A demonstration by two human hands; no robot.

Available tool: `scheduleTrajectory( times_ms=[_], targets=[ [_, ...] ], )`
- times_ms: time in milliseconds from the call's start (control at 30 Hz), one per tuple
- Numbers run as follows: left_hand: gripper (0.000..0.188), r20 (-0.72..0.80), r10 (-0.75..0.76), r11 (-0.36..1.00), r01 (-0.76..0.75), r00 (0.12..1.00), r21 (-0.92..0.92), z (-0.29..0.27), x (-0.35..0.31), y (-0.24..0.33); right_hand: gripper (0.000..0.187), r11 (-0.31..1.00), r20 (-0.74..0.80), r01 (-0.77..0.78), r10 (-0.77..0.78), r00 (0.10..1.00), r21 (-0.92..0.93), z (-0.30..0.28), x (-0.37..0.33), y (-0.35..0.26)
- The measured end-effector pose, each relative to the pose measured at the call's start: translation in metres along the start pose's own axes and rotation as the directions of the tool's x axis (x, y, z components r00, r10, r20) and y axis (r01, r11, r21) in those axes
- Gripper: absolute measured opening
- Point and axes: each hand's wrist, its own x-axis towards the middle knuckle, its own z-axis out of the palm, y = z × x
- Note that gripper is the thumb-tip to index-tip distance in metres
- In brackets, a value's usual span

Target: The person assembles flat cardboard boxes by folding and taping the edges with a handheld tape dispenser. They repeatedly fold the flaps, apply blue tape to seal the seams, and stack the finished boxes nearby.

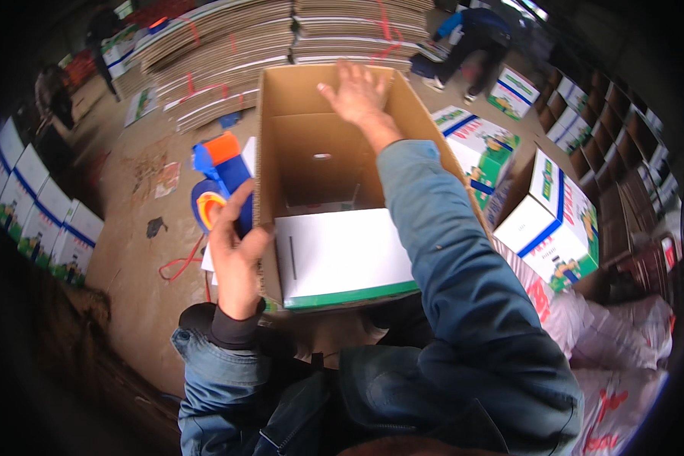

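Observation:
An open-topped cardboard box [323, 163] stands in front of me, brown inside, with a white, green-edged flap [346, 254] on its near side. My left hand [238, 254] is beside the box's left wall, closed around a blue and orange tape dispenser [222, 163]. Its thumb lies close to the box edge, and part of the grip is hidden. Across the box reaches my right arm. My right hand [355, 95] rests against the far inner wall near the top rim, empty, fingers spread.
Stacks of flat cardboard [220, 45] lie beyond the box. Printed cartons [551, 216] stand to the right, above pale plastic sacks [612, 327]. More cartons [42, 205] line the left. A person [475, 42] bends over at the far right. Red strapping [182, 266] lies on the floor.

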Motion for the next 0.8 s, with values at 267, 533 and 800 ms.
scheduleTrajectory(
  times_ms=[267,533,800],
  targets=[
    [0.062,-0.026,-0.064,0.998,0.064,0.998,0.01,0.004,-0.003,0.01,0.058,0.943,0.061,-0.089,0.073,0.995,0.32,-0.002,-0.017,0.002],
    [0.061,-0.03,-0.119,0.975,0.111,0.992,-0.194,-0.003,0.046,0.008,0.036,0.749,0.207,-0.3,0.218,0.954,0.591,0.09,-0.089,0.025],
    [0.051,0.262,0.295,0.331,-0.355,0.919,0.874,0.074,0.054,-0.035,0.04,0.349,0.255,-0.42,0.431,0.866,0.838,0.088,-0.084,0.025]
  ],
)
